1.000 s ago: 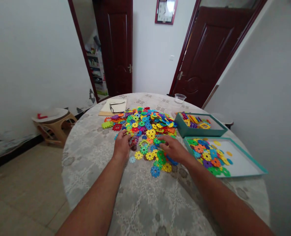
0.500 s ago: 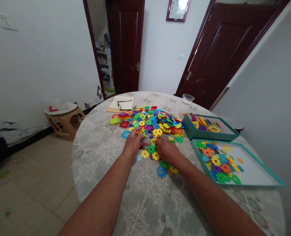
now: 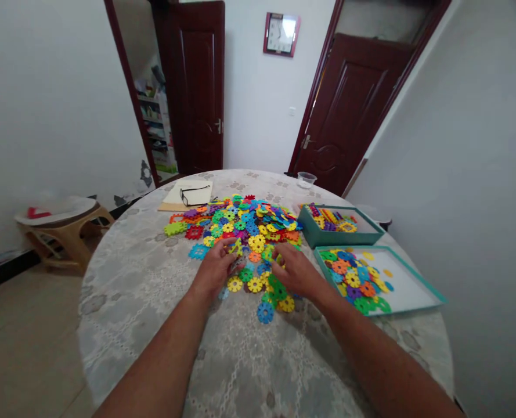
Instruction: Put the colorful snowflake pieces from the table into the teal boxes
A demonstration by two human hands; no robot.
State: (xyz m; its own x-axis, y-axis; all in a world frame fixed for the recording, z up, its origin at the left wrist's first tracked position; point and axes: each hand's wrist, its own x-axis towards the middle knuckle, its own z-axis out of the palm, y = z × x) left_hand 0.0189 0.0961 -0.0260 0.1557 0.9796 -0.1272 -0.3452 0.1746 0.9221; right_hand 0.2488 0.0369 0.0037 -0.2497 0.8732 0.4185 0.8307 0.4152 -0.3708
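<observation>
A heap of colourful plastic snowflake discs (image 3: 240,223) lies on the round table. At its near side, my left hand (image 3: 214,268) pinches a yellow-green notched building piece (image 3: 237,248) between thumb and fingers, tilted up off the heap. My right hand (image 3: 296,268) is across from it, fingers curled over the heap's near right part; what they hold, if anything, is partly hidden. Between and below the hands lie yellow discs (image 3: 255,284), a green disc (image 3: 246,274) and a blue disc (image 3: 265,312).
To the right stand a teal box (image 3: 340,235) with sorted pieces and a shallow teal-edged lid (image 3: 408,290) with loose discs. Glasses (image 3: 192,196) rest on paper (image 3: 170,200) at the back left. A clear plastic bowl (image 3: 306,179) sits at the far edge. A stool (image 3: 61,238) stands left.
The view has swung, shifting the scene leftward. My left hand keeps the yellow-green piece, now more upright. My right hand has turned, its fingers showing more from the side.
</observation>
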